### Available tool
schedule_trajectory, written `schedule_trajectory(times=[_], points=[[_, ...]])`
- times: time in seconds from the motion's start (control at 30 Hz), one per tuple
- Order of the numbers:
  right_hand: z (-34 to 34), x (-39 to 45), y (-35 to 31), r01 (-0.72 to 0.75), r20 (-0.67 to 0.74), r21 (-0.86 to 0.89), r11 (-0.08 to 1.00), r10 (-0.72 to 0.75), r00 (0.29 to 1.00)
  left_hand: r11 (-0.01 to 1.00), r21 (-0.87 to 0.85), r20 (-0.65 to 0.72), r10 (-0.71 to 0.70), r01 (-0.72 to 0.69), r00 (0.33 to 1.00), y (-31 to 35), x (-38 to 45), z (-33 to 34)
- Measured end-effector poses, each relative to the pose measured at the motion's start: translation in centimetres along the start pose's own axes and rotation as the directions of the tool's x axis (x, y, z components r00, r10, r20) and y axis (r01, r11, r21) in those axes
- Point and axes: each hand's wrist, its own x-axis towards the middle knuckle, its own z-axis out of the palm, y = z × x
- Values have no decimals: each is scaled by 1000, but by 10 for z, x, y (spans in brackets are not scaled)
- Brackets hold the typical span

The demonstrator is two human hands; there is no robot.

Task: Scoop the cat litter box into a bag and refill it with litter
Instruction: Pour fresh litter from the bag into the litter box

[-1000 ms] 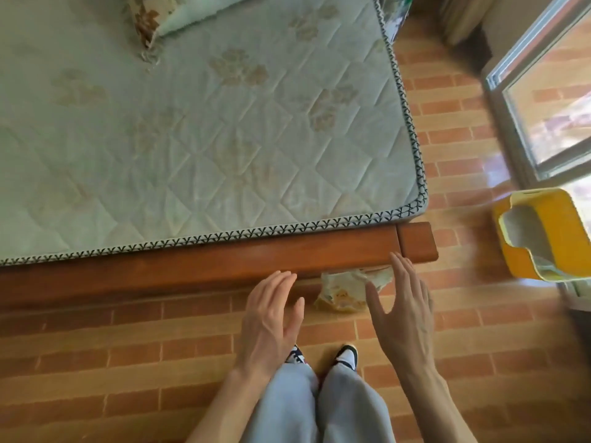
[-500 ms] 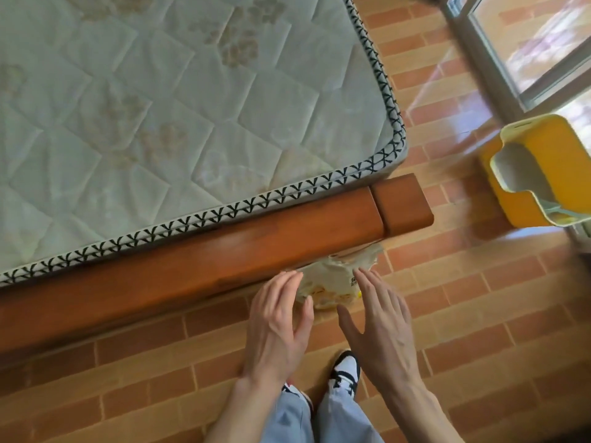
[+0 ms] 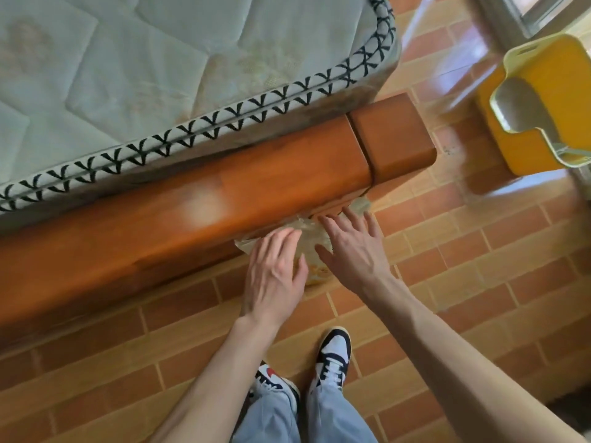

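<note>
Litter, it seems, is kept in the crinkled plastic bag (image 3: pixel 308 238) that lies on the brick-patterned floor (image 3: pixel 479 266), tucked half under the wooden bed frame (image 3: pixel 198 199) near its corner. The left hand (image 3: pixel 275 273) and right hand (image 3: pixel 351 247) are held above it with fingers spread and straight; nothing is gripped, and whether the bag is touched cannot be told. A soft, slippery and probably heavy sack is to be expected, so its gathered top or both sides should be grasped. The yellow litter box (image 3: pixel 537 103) is seen well apart by the window.
</note>
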Motion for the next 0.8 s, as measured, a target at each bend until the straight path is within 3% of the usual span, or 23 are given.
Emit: schedule_trajectory(times=[0.2,0.37,0.67,0.8], points=[[9,-2,6,100,24,-211,972,-97,995,988,153,75,-15,4,997,4,5,11],[14,-37,17,144,6,-158,977,-145,989,945,327,181,-92,28,979,11,1,10],[19,-77,30,82,-34,-66,994,-84,996,914,405,447,-188,-10,875,13,-9,9],[14,-83,38,32,-95,-23,999,-34,995,925,367,481,-96,-101,871,20,-11,3]])
